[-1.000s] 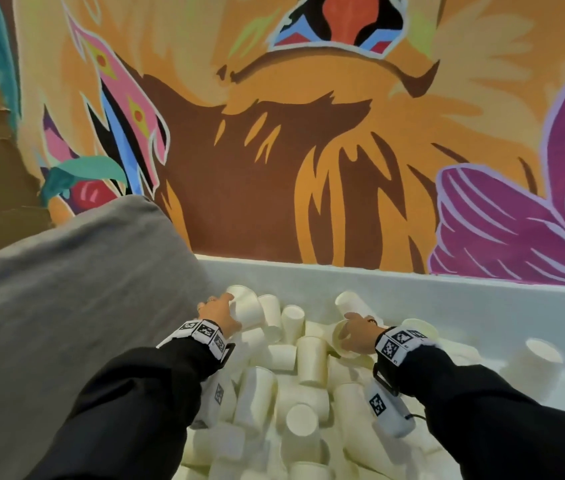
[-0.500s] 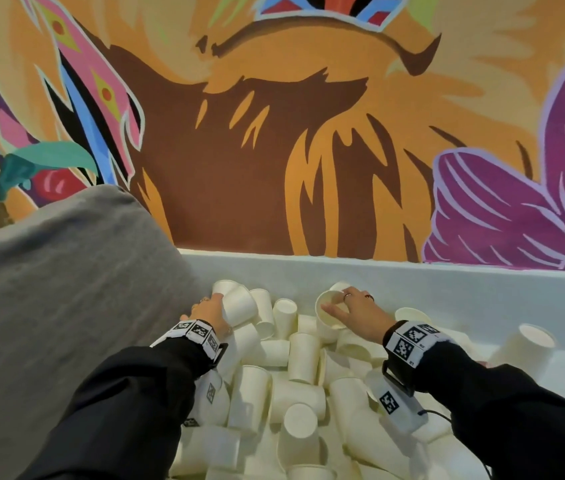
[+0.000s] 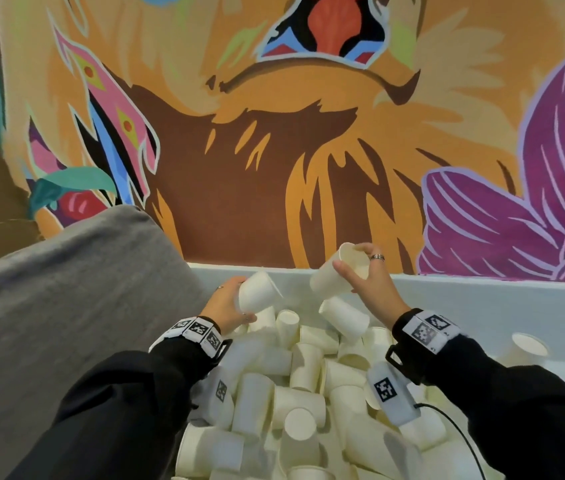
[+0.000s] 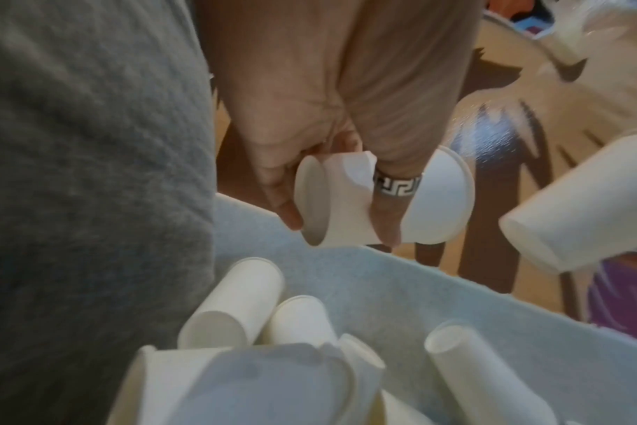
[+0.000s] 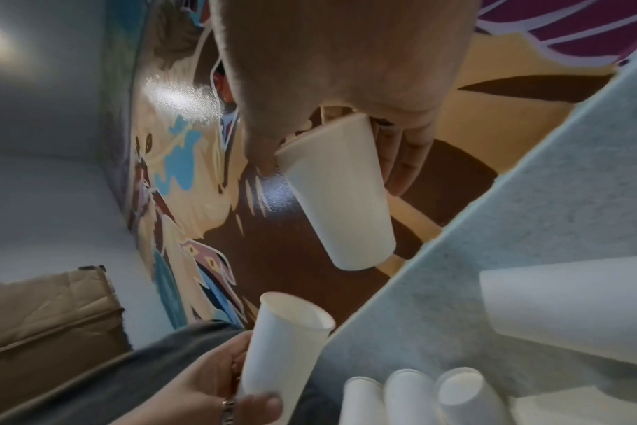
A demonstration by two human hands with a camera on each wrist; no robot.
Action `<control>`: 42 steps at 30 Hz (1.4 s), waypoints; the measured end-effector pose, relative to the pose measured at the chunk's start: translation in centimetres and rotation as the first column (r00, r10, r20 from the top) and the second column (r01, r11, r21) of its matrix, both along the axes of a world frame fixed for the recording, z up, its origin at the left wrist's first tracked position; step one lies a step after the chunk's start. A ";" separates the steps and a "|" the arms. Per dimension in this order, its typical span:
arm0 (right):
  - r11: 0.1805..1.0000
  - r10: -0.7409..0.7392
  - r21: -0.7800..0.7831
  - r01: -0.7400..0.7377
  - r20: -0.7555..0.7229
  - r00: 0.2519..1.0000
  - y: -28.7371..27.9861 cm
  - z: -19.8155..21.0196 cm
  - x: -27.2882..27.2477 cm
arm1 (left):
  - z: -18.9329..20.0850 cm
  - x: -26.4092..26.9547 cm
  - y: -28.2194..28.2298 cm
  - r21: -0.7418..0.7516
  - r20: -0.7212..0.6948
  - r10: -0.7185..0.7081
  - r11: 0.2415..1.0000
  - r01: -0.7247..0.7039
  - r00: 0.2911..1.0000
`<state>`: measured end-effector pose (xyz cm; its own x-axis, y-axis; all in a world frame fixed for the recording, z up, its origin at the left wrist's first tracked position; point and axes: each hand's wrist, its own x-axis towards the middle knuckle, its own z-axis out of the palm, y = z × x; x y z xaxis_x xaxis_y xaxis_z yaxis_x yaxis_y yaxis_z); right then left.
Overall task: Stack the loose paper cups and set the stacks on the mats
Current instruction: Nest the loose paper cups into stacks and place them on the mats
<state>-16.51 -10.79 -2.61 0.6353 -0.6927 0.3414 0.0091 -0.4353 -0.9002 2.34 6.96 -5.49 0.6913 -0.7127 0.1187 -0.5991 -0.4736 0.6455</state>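
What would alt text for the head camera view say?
Two hands each hold a white paper cup above a pile of loose cups: left hand grips one, right hand another. A painted mural fills the wall behind.

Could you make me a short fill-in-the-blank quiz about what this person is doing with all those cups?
1. Each hand holds one paper ____.
2. The left hand wears a patterned ____ on one finger.
3. The right hand holds its cup ____ the pile of loose cups.
4. The cushion beside the pile is ____.

Answers: cup; ring; above; grey
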 end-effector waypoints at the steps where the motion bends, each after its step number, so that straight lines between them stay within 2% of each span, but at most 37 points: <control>1: 1.000 0.025 0.001 -0.025 0.044 0.999 0.5 0.5 -0.1 | 0.4 -0.6 -0.1 -0.029 -0.013 -0.025 0.999 0.025 1.000; 7: 0.985 0.169 -0.055 -0.163 0.129 0.977 4.1 2.5 -0.1 | 2.8 -4.4 -0.9 -0.185 -0.050 -0.156 0.972 0.144 0.987; 9: 0.971 0.239 -0.018 -0.238 0.086 0.967 5.0 3.0 -0.2 | 3.5 -5.3 -1.1 -0.198 -0.019 -0.184 0.964 0.176 0.983; 12: 0.939 0.341 -0.013 -0.344 -0.099 0.935 6.1 3.4 -0.2 | 4.0 -6.3 -1.3 -0.178 0.052 -0.195 0.963 0.201 0.980; 14: 0.938 0.344 0.005 -0.345 -0.115 0.932 6.5 3.3 -0.2 | 4.1 -6.6 -1.1 -0.172 0.068 -0.166 0.969 0.175 0.984; 17: 0.954 0.259 0.181 -0.241 -0.085 0.962 6.4 2.8 -0.6 | 4.2 -6.3 0.1 -0.230 -0.010 -0.099 0.969 0.094 0.995; 19: 0.953 0.239 0.238 -0.186 -0.220 0.946 6.2 1.8 -0.8 | 4.1 -5.9 1.3 -0.258 -0.033 -0.059 0.965 0.049 0.998; 20: 0.960 0.255 0.204 -0.192 -0.354 0.900 6.2 1.0 -0.8 | 4.2 -5.6 1.8 -0.262 -0.035 -0.045 0.965 0.034 0.998; 21: 0.963 0.271 0.144 -0.230 -0.513 0.814 6.1 0.0 -0.7 | 4.3 -5.5 2.2 -0.264 -0.028 -0.030 0.964 0.021 0.999; 23: 0.924 0.297 0.077 -0.374 -0.762 0.576 6.3 -2.0 -0.4 | 4.3 -4.9 3.1 -0.271 -0.005 0.002 0.962 -0.004 1.000; 25: 0.870 0.317 0.112 -0.481 -0.874 0.368 7.1 -3.7 -0.2 | 4.0 -4.2 3.8 -0.281 -0.004 0.036 0.959 -0.036 0.999; 27: 0.845 0.320 0.141 -0.517 -0.906 0.276 8.3 -5.1 -0.1 | 3.7 -3.8 4.6 -0.308 -0.022 0.031 0.951 -0.037 0.999; 32: 0.830 0.241 0.111 -0.546 -0.955 0.171 10.5 -7.5 0.7 | 3.3 -3.2 6.1 -0.356 -0.075 -0.006 0.934 -0.022 0.997; 35: 0.805 0.113 0.023 -0.593 -0.987 0.114 11.6 -8.3 1.0 | 3.2 -3.0 6.8 -0.337 -0.098 -0.006 0.941 -0.027 0.995; 39: 0.758 0.001 -0.096 -0.645 -0.989 0.148 11.9 -9.0 1.2 | 2.8 -2.8 7.3 -0.317 -0.125 -0.016 0.948 -0.025 0.992; 42: 0.757 0.003 -0.118 -0.643 -0.983 0.183 11.4 -7.8 1.2 | 2.8 -2.6 7.5 -0.314 -0.118 -0.029 0.950 -0.009 0.993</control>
